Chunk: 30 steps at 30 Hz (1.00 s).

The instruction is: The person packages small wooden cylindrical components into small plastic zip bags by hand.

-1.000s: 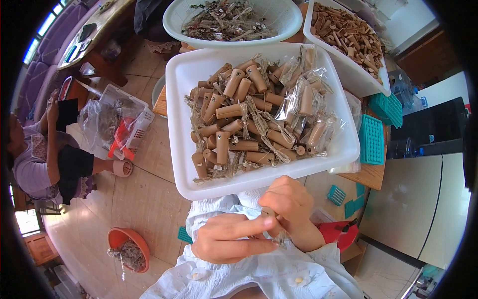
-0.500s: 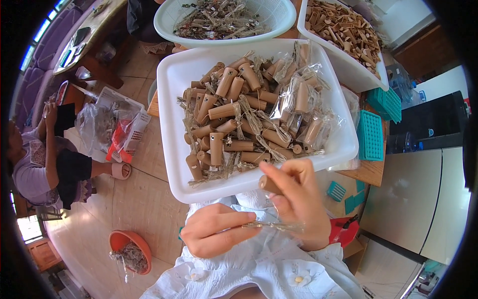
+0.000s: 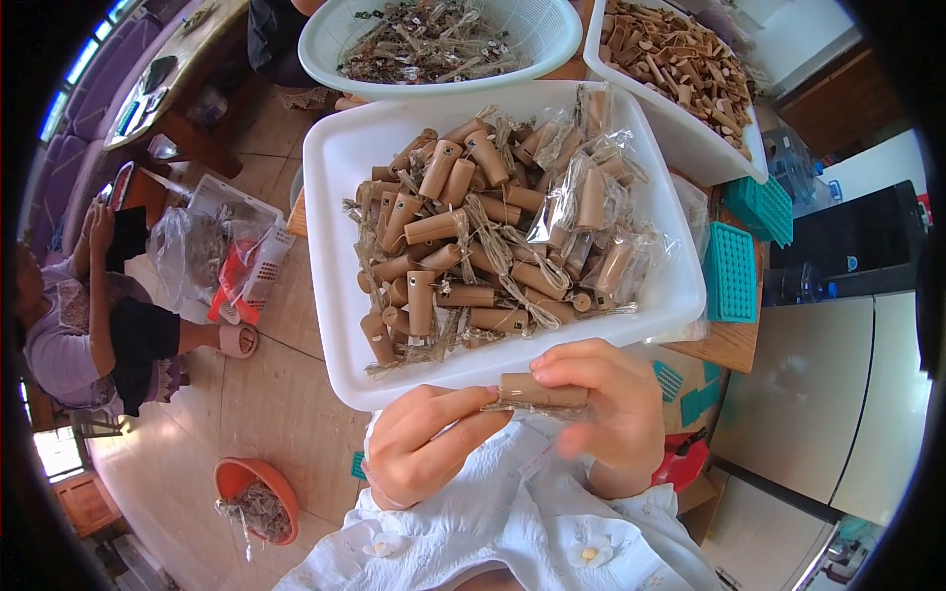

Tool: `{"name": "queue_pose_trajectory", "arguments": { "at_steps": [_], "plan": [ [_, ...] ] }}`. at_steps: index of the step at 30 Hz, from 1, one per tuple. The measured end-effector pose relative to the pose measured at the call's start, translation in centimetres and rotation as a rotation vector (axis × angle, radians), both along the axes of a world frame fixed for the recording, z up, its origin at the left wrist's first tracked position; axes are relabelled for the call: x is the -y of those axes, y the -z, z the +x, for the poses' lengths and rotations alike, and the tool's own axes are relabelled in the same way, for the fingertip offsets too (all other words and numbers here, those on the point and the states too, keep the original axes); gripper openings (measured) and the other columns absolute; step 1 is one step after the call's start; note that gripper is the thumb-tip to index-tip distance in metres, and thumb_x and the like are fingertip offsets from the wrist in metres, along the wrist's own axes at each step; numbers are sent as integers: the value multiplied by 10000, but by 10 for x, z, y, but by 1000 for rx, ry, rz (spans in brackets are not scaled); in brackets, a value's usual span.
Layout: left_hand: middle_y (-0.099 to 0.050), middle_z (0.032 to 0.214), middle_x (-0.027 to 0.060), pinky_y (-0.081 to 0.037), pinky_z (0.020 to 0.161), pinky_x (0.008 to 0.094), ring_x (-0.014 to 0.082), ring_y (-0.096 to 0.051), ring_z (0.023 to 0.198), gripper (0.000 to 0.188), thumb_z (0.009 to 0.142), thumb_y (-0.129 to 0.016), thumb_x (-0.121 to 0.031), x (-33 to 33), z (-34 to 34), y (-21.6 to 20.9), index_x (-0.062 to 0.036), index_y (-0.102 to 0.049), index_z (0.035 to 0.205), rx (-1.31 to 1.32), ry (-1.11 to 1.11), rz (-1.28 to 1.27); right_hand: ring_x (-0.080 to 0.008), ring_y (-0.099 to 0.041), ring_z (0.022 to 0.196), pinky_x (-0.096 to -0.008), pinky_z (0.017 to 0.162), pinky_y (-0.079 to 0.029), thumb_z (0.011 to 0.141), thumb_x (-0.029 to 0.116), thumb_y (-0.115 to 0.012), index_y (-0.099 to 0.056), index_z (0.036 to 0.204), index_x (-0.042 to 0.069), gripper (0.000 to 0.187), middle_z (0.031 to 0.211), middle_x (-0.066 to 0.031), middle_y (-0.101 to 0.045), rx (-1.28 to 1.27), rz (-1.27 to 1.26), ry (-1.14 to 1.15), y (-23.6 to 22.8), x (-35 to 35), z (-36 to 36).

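A pale tiled floor (image 3: pixel 296 325) is showing under a white rectangular plastic tray (image 3: pixel 340 197) that is holding dozens of short tan cardboard tubes (image 3: pixel 443 246), some sitting in clear crinkly bags. Just below its near rim, the left hand (image 3: pixel 424 443) and right hand (image 3: pixel 601 414) are pinching one bagged tan tube (image 3: pixel 542 394) between them. Two more white containers are standing beyond: a round basket (image 3: pixel 552 39) and a tub (image 3: pixel 690 148).

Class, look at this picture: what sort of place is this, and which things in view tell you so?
Probably a home or small workshop doing hand packing. A white tray is heaped with brown tubes, some in clear bags; both hands hold one tube; another person sits on the tiled floor beside a basket.
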State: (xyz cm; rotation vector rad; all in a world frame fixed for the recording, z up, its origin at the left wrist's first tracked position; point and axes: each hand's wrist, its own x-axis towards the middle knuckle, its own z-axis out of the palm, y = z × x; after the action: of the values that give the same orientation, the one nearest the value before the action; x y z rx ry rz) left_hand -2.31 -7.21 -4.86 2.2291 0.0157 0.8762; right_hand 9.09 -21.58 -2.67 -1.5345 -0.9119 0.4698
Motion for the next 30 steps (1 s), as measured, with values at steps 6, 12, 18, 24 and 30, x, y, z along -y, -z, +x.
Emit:
{"name": "queue_pose_trajectory", "arguments": {
  "at_steps": [6, 12, 18, 24, 30],
  "plan": [
    [-625, 812, 81, -445, 488, 237, 166, -565, 566, 194, 588, -665, 19, 5, 2, -5, -27, -631, 773, -36, -78, -158, -177, -567, 763, -234, 645, -452, 683, 177, -702, -601, 900, 33, 280, 980, -102, -567, 241, 60, 406, 5, -1, 0],
    [-633, 730, 96, -475, 559, 215, 155, -620, 624, 245, 672, -627, 81, 8, 9, -18, 0, -570, 896, -144, -153, -493, -137, -544, 684, -211, 592, -445, 671, 79, -697, -602, 876, 53, 228, 1013, -157, -489, 496, 266, 665, -6, 19, 5],
    [-630, 684, 95, -486, 595, 211, 147, -637, 690, 292, 685, -614, 98, 7, 18, -27, 16, -544, 957, -203, -99, -640, -159, -575, 655, -203, 516, -460, 578, 60, -763, -596, 885, 61, 349, 939, -155, -553, 646, 266, 447, -18, 10, 3],
    [-634, 697, 89, -488, 595, 219, 156, -641, 705, 308, 659, -653, 75, 9, 15, -24, 13, -568, 948, -208, -85, -651, -208, -610, 739, -256, 605, -515, 549, 3, -757, -584, 874, 38, 370, 904, -156, -603, 693, 233, 491, -18, -1, 5],
    [-635, 701, 92, -490, 595, 221, 159, -641, 705, 318, 641, -679, 52, 10, 13, -22, 16, -575, 939, -238, -51, -667, -223, -603, 751, -261, 615, -497, 602, 113, -727, -584, 899, 44, 337, 903, -161, -601, 755, 102, 416, -23, -2, 7]
  ]
}}
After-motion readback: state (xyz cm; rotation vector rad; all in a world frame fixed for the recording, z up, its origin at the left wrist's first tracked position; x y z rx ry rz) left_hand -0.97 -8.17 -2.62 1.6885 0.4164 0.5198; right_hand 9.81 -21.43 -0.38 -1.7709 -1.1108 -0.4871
